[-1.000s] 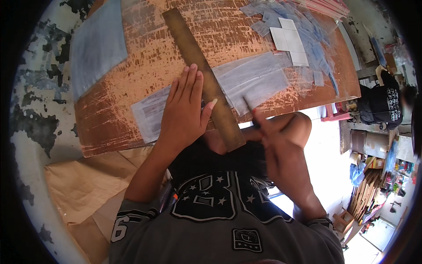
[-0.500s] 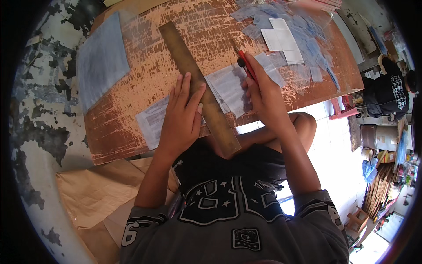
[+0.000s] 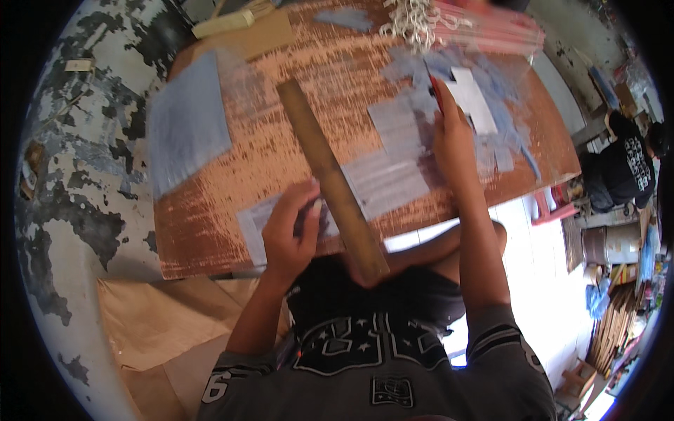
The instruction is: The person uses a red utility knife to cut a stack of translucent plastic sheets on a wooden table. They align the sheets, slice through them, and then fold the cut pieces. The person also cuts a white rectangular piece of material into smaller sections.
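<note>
A long brown ruler-like strip (image 3: pixel 328 175) lies slanted across the table, its near end past the front edge. My left hand (image 3: pixel 290 228) is at its left side, fingers bent and thumb apart, fingertips close to the strip's edge; whether they touch is unclear. Below that hand lies a clear greyish plastic sheet (image 3: pixel 250 235), continuing as another plastic sheet (image 3: pixel 393 188) right of the strip. My right hand (image 3: pixel 455 144) is closed around a red-handled cutter knife (image 3: pixel 437 91), above the cut plastic pieces. Beside it is a white paper piece (image 3: pixel 477 105).
A large bluish plastic sheet (image 3: pixel 188 123) lies on the worn brown table (image 3: pixel 260 130) at the left. Bundled white cords (image 3: pixel 415 24) and pink-red strips (image 3: pixel 491 31) sit at the back right. Brown paper (image 3: pixel 175 316) is below left. Another person (image 3: pixel 621 165) is at far right.
My right hand has moved right and away with the cutter knife, off the plastic by the strip. My left fingers, spread on the strip before, have drawn back to its left side.
</note>
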A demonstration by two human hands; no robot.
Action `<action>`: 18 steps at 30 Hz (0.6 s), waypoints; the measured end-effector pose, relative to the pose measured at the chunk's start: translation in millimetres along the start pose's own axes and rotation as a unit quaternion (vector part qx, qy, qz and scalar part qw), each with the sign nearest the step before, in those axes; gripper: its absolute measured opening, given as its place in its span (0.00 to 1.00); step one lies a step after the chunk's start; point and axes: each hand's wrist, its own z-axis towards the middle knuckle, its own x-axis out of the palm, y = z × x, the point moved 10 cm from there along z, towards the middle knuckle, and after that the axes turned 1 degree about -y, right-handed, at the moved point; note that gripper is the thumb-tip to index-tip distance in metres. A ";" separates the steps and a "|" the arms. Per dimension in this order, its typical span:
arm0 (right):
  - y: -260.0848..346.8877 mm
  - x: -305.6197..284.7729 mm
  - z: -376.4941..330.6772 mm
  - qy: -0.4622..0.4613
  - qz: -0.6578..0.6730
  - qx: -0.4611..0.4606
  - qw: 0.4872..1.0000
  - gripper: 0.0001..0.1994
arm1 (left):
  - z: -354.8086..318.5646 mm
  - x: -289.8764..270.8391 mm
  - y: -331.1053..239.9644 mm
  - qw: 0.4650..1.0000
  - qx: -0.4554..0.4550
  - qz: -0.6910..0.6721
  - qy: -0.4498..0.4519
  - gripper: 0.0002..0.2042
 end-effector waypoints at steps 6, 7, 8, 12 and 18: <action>-46.5 -15.9 7.3 -0.027 -0.206 0.021 0.978 0.31 | -4.4 -12.9 -1.2 0.996 -0.035 0.074 0.024 0.24; -45.7 -15.4 6.7 -0.035 -0.219 0.002 0.975 0.32 | -2.5 -16.1 -4.4 0.992 -0.039 0.118 0.037 0.27; -43.9 -13.9 5.7 -0.043 -0.233 -0.017 0.971 0.33 | -2.7 -18.9 -4.4 0.985 -0.044 0.161 0.050 0.30; -44.1 -6.0 0.5 -0.056 -0.252 0.000 0.966 0.31 | -22.9 -15.5 7.7 0.959 -0.032 0.253 0.125 0.47; -16.6 -33.3 -4.6 -0.100 -0.251 -0.001 0.963 0.31 | -19.2 -10.5 16.0 0.960 -0.034 0.249 0.126 0.49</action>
